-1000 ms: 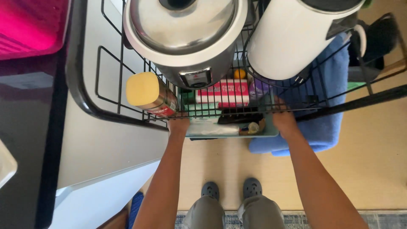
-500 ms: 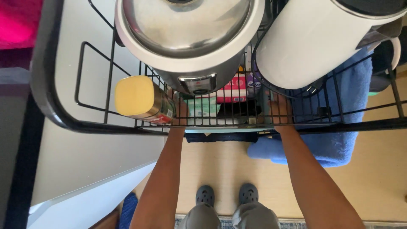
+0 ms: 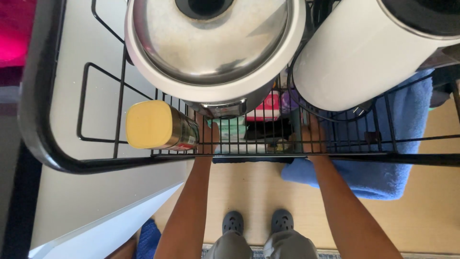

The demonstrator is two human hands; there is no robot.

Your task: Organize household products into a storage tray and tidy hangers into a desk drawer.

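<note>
- Shoes (image 3: 258,221), grey and side by side on the tan floor (image 3: 249,192), stand nearest, with both bare forearms rising from there to a black wire rack (image 3: 335,157).
- Left hand (image 3: 207,136) goes in under the rack's top shelf; through the wires it seems to press on the left end of a flat pale tray (image 3: 235,141) one level down. Whether its fingers curl round the tray's edge I cannot tell.
- Right hand (image 3: 312,136) does the same at the tray's right end, and its grip is hidden behind the grid too.
- Tray, between the two hands, carries a pink box (image 3: 269,106) and some small dark bits; it looks stiff and fairly light, though the loose load could slide if it tips. Holding both short ends and keeping it level seems the safest way to take it.
- Just left of the left fingers lies a jar with a yellow lid (image 3: 160,125) on its side, round and likely to roll.
- Beyond the fingers, overhead, sit a steel-lidded cooker (image 3: 213,43) and a white kettle (image 3: 373,52), both bulky and probably heavy.
- Room is tight: wires above and a front rail at the wrists. A blue towel (image 3: 383,177) hangs right of the right hand, and a white counter (image 3: 96,192) lies to the left.
</note>
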